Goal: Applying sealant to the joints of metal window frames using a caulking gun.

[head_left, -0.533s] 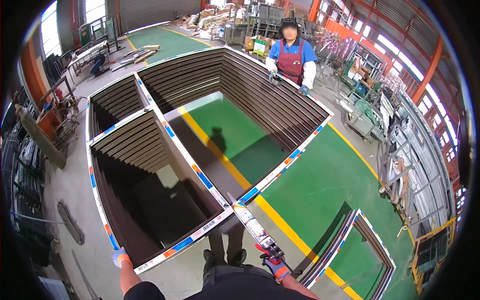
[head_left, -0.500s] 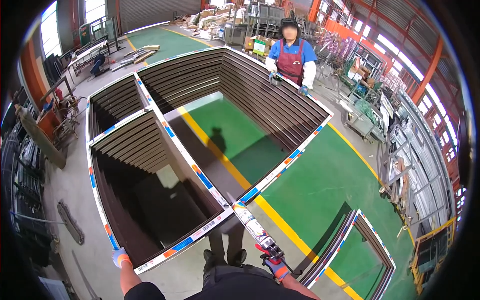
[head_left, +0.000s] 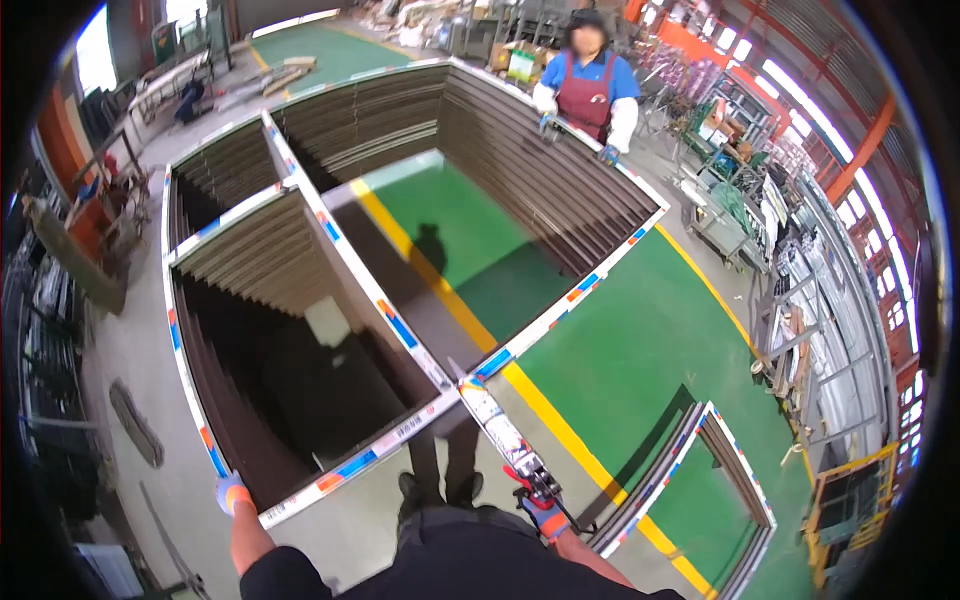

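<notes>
A tall stack of dark window frames (head_left: 400, 422), taped in white, blue and orange along the top, stands before me. At its near left corner my left hand (head_left: 233, 494), in a grey and orange glove, is closed round the edge. My right hand (head_left: 546, 518), gloved too, grips the handle of a caulking gun (head_left: 528, 470). A printed white cartridge (head_left: 486, 412) lies in the gun. Its pointed nozzle (head_left: 456, 369) reaches the joint where the dividing bar meets the near side; whether it touches cannot be made out.
Across the stack a person in a red apron (head_left: 584, 98) has both hands on the far edge. Smaller taped frames (head_left: 690, 455) stand on the floor at my right. Metal profiles (head_left: 840, 290) fill a rack farther right. A gas cylinder (head_left: 75, 250) is at the left.
The whole scene sits slightly higher and farther left in the picture as my view shifts. Both hands keep their holds, and the nozzle stays at the same joint.
</notes>
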Motion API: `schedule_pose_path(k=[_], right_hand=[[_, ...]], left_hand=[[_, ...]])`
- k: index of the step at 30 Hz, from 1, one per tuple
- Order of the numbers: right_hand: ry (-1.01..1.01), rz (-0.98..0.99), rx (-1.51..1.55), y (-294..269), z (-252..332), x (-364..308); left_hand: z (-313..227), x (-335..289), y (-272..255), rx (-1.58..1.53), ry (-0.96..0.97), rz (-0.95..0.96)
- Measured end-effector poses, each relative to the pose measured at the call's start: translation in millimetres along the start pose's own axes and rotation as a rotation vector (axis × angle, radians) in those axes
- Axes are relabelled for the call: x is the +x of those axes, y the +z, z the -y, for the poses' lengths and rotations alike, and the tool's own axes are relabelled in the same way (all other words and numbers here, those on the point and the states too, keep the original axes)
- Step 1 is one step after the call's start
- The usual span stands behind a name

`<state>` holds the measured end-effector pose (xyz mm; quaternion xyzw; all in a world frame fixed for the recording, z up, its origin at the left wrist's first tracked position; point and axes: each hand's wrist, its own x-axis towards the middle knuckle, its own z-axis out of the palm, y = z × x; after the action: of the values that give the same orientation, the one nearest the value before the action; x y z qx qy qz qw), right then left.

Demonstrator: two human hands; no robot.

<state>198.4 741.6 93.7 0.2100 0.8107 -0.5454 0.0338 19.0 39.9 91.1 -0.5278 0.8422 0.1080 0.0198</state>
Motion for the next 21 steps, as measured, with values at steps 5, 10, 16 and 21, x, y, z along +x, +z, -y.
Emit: schedule_pose_path(k=[5,10,16,21], right_hand=[[0.098,0.053,-0.017,-13,11,-9],[0.252,0.073,0.163,-11,33,-12],[0.184,0.084,0.242,-13,44,-12],[0.201,0.079,0.233,-12,44,-11]], left_hand=[[10,-2,3,0.003,0.105,-0.05],[-2,-5,-4,0.074,-0.008,-0.055],[-9,-4,-9,0.108,-0.059,0.017],[-7,-1,-6,0.097,-0.053,0.001]])
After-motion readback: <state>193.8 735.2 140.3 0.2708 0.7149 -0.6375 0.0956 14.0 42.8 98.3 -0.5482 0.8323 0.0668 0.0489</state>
